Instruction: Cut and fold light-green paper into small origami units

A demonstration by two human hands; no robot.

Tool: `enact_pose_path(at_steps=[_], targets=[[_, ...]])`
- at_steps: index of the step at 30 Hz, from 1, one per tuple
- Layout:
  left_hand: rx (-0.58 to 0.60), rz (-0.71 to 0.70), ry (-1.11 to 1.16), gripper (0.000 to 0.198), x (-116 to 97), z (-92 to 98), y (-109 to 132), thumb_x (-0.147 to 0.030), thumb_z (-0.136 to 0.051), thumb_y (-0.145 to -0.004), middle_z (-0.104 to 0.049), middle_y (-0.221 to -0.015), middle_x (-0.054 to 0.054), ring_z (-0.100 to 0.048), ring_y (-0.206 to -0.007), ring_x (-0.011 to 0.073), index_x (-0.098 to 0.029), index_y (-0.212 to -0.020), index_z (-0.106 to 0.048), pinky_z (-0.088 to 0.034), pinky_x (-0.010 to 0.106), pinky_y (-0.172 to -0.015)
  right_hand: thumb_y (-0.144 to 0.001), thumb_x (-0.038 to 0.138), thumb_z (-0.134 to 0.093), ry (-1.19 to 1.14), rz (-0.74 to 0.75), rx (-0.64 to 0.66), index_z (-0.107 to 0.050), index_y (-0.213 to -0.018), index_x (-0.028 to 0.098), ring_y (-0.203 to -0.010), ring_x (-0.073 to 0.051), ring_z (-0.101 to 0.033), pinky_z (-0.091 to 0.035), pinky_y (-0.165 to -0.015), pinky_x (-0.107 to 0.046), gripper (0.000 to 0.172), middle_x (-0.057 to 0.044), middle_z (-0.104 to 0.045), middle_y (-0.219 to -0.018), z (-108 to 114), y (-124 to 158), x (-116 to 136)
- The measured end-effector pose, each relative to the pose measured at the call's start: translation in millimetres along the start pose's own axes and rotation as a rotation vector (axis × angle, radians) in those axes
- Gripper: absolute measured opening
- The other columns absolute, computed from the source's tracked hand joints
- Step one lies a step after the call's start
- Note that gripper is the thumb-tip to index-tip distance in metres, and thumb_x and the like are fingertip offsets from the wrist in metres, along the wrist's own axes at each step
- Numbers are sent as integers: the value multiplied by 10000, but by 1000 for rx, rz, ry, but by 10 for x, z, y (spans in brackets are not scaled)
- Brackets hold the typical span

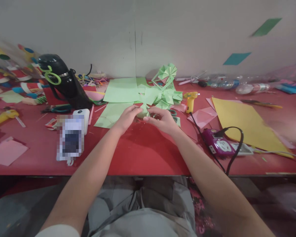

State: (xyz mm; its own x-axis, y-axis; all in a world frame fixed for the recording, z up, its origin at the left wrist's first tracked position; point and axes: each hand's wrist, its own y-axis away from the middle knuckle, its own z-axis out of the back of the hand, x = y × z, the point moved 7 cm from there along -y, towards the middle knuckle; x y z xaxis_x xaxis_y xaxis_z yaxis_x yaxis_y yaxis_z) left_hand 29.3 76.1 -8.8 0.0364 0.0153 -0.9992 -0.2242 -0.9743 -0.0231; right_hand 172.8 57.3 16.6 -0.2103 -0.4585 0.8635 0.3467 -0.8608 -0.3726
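1. Left hand (128, 118): fingers bent, tips at the left side of a crumpled light-green paper piece (144, 110); firmness of grip cannot be determined.
2. Right hand (164, 120): thumb and fingers bent at the right side; closure cannot be determined.
3. Paper piece: located between both hands, over the red tabletop (148, 151).
4. Yellow glue gun (190, 102): positioned right of the pleated green paper rosette (168, 73).

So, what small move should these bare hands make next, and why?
Perhaps pinch the small pale-green paper piece to crease it firmly: the bare left hand and bare right hand flank it closely, while the round green paper rosette behind shows radiating pleats.
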Motion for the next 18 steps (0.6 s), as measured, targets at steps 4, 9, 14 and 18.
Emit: enact_pose_path(at_steps=[4, 9, 14, 18], targets=[[-23, 25, -28, 196, 40, 16, -17, -381, -591, -863, -679, -799, 40, -674, -686, 171, -187, -841, -573, -551, 306, -613, -839, 478, -673, 11, 31, 18, -697, -835, 212, -725, -130, -522, -401, -642, -275, 267, -20, -640, -864, -5, -8, 40], [-127, -241, -280, 177, -116, 61, 28, -353, -650, -853, -707, -1005, 71, -688, -950, 200, -195, -897, -585, -558, 361, -842, -873, 469, -624, 54, 3, -40, -671, -736, 205, -703, -143, -523, -411, -656, -295, 301, -16, -623, -743, 17, -17, -19], [-93, -511, -491, 120, -337, -22, 155, -304, -621, -895, -693, -1183, 97, -637, -1137, 213, -213, -937, -687, -518, 382, -952, -814, 468, -696, 31, -37, -147, -704, -752, 206, -676, -149, -550, -442, -642, -306, 270, -20, -654, -729, 74, -8, -71], [-65, -606, -576, 120, -398, -60, 194, -279, -638, -891, -702, -1165, 86, -641, -1126, 212, -231, -959, -725, -485, 418, -1028, -776, 465, -736, 32, -37, -219, -716, -757, 206, -675, -157, -588, -486, -659, -322, 260, -30, -682, -739, 117, 8, -65]])
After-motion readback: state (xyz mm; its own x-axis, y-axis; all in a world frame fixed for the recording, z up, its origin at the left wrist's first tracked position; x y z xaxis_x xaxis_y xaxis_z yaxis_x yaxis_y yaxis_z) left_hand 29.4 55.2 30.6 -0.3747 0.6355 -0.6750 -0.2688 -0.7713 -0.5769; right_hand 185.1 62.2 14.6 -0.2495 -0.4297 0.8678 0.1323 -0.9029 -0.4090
